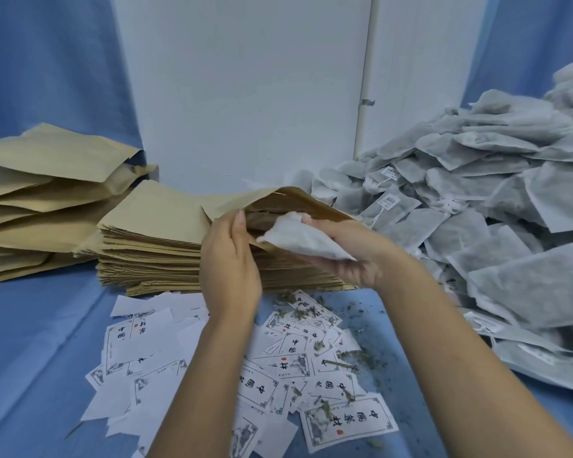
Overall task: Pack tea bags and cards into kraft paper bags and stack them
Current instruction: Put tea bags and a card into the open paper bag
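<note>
My left hand (229, 259) pinches the near edge of an open kraft paper bag (285, 203) and holds its mouth apart above a flat stack of empty kraft bags (153, 246). My right hand (344, 256) grips a white tea bag (303, 238) whose front end sits inside the bag's mouth. Printed white cards (278, 368) lie scattered on the blue cloth below both forearms. A large heap of grey tea bags (477, 200) fills the right side.
Bulging filled kraft bags (37, 193) are piled at the far left. Loose tea leaf crumbs (354, 355) litter the cloth (30, 358) among the cards. A white wall panel (245, 94) stands behind the stacks.
</note>
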